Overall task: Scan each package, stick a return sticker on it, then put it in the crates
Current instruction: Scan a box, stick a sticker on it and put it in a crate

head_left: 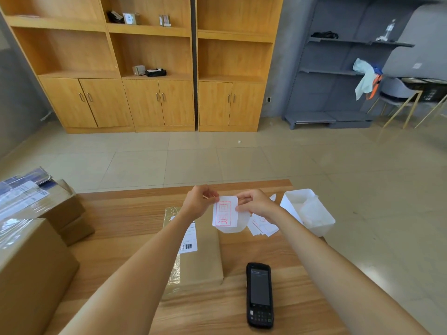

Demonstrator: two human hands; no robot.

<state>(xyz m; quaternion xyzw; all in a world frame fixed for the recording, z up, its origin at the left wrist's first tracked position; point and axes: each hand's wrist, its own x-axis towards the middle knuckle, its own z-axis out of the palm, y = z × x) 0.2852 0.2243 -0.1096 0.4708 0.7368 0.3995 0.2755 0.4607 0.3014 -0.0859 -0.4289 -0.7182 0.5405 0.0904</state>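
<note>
Head view shows the sticking step in hand. Above the far end of the flat brown cardboard package (200,257) on the wooden table (116,226), the left hand (199,201) pinches the top corner of a white return sticker with a red stamp frame (223,213), while the right hand (255,204) pinches its backing sheet (238,226), apparently peeling. The black handheld scanner (259,294) lies just right of the package. Next, the sticker likely needs freeing and pressing flat onto bare cardboard, clear of the barcode label (188,240).
</note>
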